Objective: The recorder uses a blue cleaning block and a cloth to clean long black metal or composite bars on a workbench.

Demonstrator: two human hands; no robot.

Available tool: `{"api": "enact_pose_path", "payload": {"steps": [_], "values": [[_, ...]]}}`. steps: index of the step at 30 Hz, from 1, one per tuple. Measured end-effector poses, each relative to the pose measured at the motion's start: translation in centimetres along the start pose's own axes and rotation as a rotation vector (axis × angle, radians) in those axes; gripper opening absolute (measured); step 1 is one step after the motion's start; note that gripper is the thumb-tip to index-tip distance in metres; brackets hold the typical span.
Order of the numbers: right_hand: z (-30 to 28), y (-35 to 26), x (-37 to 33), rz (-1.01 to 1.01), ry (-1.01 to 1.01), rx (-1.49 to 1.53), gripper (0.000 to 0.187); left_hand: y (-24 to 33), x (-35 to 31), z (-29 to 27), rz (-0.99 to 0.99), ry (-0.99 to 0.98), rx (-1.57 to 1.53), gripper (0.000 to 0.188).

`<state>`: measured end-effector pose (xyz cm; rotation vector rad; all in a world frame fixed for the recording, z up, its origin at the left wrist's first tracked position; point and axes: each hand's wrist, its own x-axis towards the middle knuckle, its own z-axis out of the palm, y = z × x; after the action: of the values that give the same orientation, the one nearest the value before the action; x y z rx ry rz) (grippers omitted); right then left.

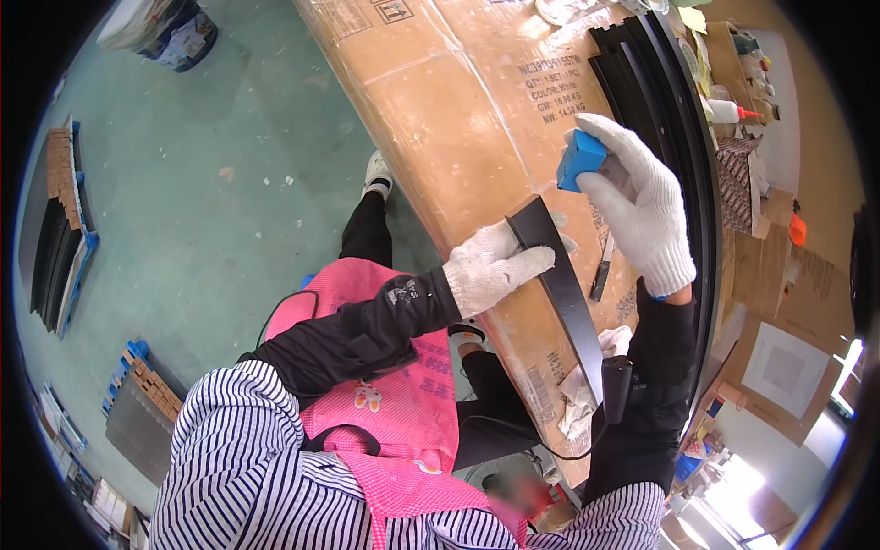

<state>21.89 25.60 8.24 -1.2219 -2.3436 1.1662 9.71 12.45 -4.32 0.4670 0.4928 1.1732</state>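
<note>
My left hand (495, 268), in a white knit glove, grips a long flat black strip (570, 307) near its far end, thumb lying on top. The strip slants toward me over the cardboard-covered table. My right hand (642, 202), gloved the same way, holds a small blue block (581, 161) between thumb and fingers, raised beyond the strip's far end and apart from it. A utility knife (601, 270) lies on the cardboard between the strip and my right wrist. Beside the strip's near end rests a crumpled white cloth (577, 403).
Several long black strips (655, 119) lie along the table's right side. Past them stand a white bottle with a red tip (733, 112) and an orange object (797, 229). A black cylinder with a cord (616, 390) sits by my right forearm. A bucket (170, 35) stands on the floor.
</note>
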Motion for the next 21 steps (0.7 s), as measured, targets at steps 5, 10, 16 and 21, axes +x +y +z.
{"api": "enact_pose_path", "payload": {"steps": [5, 10, 16, 21], "values": [[0.9, 0.5, -0.5, 0.051, 0.018, 0.144, 0.053, 0.2, 0.2, -0.1, 0.003, -0.018, 0.058, 0.043], [1.2, 0.1, 0.2, 0.063, 0.002, 0.126, 0.052, 0.2, 0.0, 0.0, -0.003, 0.026, -0.026, 0.041], [1.8, -0.2, 0.5, 0.011, -0.002, 0.117, 0.051, 0.6, 0.0, 0.2, -0.01, 0.013, 0.104, 0.04], [2.0, -2.0, 0.4, -0.062, -0.038, 0.113, 0.051, 0.0, 0.3, 0.6, 0.137, 0.102, 0.245, 0.037]]}}
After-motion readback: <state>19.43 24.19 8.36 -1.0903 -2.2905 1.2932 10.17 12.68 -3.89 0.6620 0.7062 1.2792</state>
